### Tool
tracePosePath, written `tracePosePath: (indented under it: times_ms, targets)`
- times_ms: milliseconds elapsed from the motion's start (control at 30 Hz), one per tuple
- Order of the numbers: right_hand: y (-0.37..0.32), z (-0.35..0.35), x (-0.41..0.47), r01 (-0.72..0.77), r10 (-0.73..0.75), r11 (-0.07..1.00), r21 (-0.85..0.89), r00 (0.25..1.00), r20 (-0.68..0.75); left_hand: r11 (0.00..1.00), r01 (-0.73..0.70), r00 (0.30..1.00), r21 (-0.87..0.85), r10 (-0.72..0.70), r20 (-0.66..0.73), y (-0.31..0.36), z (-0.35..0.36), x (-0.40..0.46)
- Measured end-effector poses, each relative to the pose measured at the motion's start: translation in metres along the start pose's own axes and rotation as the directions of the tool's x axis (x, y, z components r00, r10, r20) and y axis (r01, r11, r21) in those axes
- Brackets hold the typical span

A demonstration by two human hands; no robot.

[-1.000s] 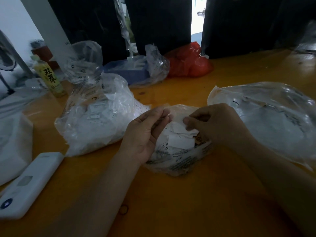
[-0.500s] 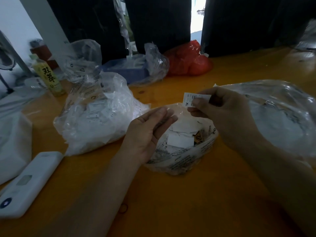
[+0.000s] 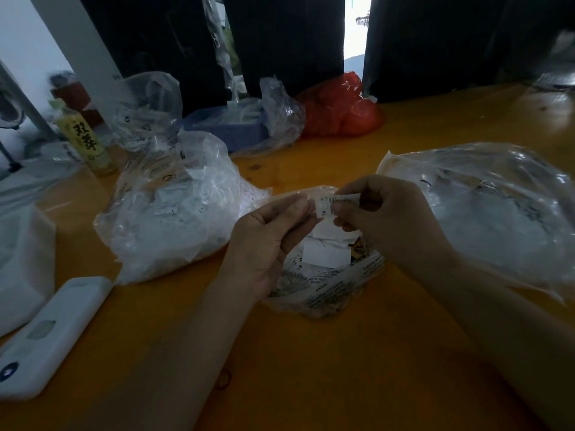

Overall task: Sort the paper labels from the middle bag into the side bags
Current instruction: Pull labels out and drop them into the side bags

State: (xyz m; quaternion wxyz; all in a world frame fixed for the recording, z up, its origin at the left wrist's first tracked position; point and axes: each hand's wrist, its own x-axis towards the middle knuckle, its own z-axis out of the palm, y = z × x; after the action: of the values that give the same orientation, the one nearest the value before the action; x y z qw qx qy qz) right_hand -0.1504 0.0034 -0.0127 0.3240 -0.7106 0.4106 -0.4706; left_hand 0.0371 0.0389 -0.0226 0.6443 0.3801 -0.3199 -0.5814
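A small clear printed bag [image 3: 329, 284] sits open in the middle of the orange table, white paper labels [image 3: 325, 255] lying inside. A full clear bag of labels [image 3: 174, 206] stands to its left. A wide, flatter clear bag [image 3: 485, 213] lies to its right. Above the middle bag, my right hand [image 3: 389, 219] pinches a small white label [image 3: 325, 206] marked XL. My left hand [image 3: 270, 237] meets it from the left, fingertips touching the label's left edge.
A white flat device [image 3: 53, 334] lies at the near left beside a white bag [image 3: 21, 259]. At the back stand a yellow bottle [image 3: 84, 141], a blue box in clear plastic [image 3: 236, 129] and a red bag [image 3: 339, 110]. Dark curtains hang behind.
My right hand took one label out of the middle bag, lifted it, then brought it down toward my left hand, which rose and closed its fingers onto the label's edge.
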Motion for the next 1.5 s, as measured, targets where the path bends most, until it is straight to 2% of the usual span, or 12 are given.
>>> tracePosePath:
  times_ms: [233, 400, 567, 667, 900, 1067, 1233, 1267, 1333, 1400, 1433, 1500]
  targets:
    - [0.0, 0.003, -0.002, -0.018, 0.018, 1.0, -0.004, 0.997, 0.077, 0.979, -0.084, 0.996, 0.184, 0.086, 0.0, 0.0, 0.001, -0.004]
    - [-0.002, 0.002, 0.0, -0.06, 0.067, 0.982, 0.179, 0.997, -0.033, 0.974, -0.078, 0.994, 0.212, 0.093, -0.06, 0.0, 0.004, -0.005]
    - [-0.002, 0.007, -0.004, -0.06, 0.055, 0.99, 0.124, 0.998, 0.042, 0.966, -0.054, 0.996, 0.254, 0.07, -0.055, 0.0, 0.006, -0.007]
    - [-0.006, 0.01, -0.006, -0.009, 0.01, 0.996, 0.089, 1.0, -0.014, 0.971, -0.05, 0.996, 0.235, 0.067, -0.065, 0.001, 0.007, -0.008]
    - [-0.01, 0.015, -0.011, 0.101, -0.095, 0.983, -0.153, 0.995, 0.044, 0.961, -0.067, 0.996, 0.268, 0.081, -0.041, 0.002, 0.008, -0.01]
    - [-0.008, 0.005, -0.006, 0.052, -0.054, 0.997, -0.056, 0.997, -0.05, 0.91, -0.161, 0.987, 0.382, 0.156, 0.044, 0.004, 0.007, -0.01]
    - [-0.008, 0.001, -0.003, 0.033, -0.038, 0.997, -0.073, 0.997, -0.067, 0.709, -0.298, 0.926, 0.64, 0.378, 0.012, 0.013, 0.005, -0.015]
    - [-0.008, -0.003, -0.001, 0.029, -0.043, 0.989, -0.147, 0.995, -0.092, 0.632, -0.343, 0.885, 0.695, 0.466, 0.012, 0.02, 0.003, -0.015]
    - [-0.008, -0.017, 0.006, 0.036, -0.088, 0.895, -0.445, 0.991, -0.098, 0.337, -0.413, 0.714, 0.846, 0.696, 0.071, 0.041, -0.006, -0.013]
    - [-0.005, -0.032, 0.011, 0.023, -0.091, 0.71, -0.704, 0.994, -0.059, 0.028, -0.32, 0.516, 0.947, 0.843, 0.149, 0.067, -0.023, -0.009]
    - [-0.002, -0.038, 0.013, 0.004, -0.063, 0.629, -0.777, 0.997, -0.046, -0.053, -0.226, 0.471, 0.973, 0.868, 0.157, 0.079, -0.034, -0.006]
    - [0.002, -0.047, 0.016, -0.076, 0.04, 0.516, -0.853, 0.997, -0.065, -0.108, -0.015, 0.493, 0.994, 0.864, 0.101, 0.096, -0.059, 0.0]
